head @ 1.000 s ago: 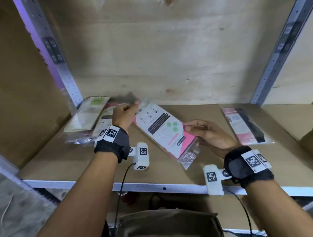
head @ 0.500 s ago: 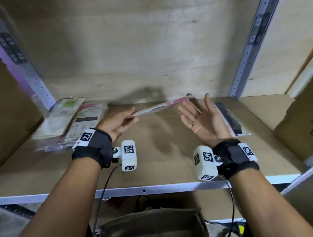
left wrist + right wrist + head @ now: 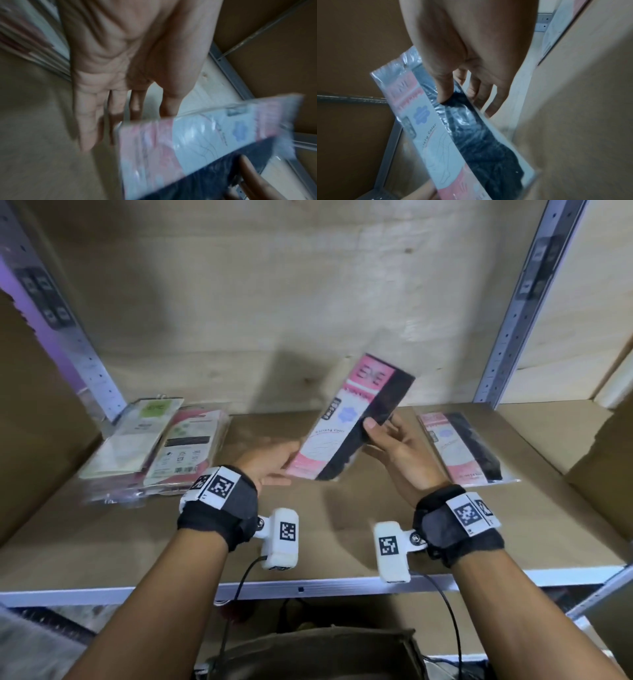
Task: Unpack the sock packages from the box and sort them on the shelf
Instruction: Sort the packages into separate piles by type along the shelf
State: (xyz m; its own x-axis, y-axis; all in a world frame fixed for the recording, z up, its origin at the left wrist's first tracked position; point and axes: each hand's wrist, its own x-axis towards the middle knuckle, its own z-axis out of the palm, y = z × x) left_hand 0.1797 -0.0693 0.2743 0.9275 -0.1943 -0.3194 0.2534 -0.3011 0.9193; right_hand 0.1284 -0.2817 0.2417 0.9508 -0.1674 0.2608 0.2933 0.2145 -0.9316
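A sock package (image 3: pixel 352 419) with a pink-and-white card and black socks is held tilted above the middle of the shelf (image 3: pixel 308 542), printed front towards me. My right hand (image 3: pixel 387 436) pinches its right edge, thumb on the black sock part (image 3: pixel 443 92) and fingers behind. My left hand (image 3: pixel 281 463) lies with straight fingers at the package's lower left end (image 3: pixel 197 146); its thumb tip is hidden behind the bag. A matching pink-and-black package (image 3: pixel 459 450) lies flat on the shelf at the right. A pile of other packages (image 3: pixel 154 446) lies at the left.
Metal uprights stand at the left (image 3: pixel 68 337) and right (image 3: pixel 513 313) of the plywood back wall. A cardboard box (image 3: pixel 603 460) sits at the shelf's right end. Another open box (image 3: pixel 308 652) is below the shelf's front edge.
The package has been turned over from its white back to its pink front, passing edge-on. My right hand, open half a second ago, now pinches it; my left hand's pinch has loosened.
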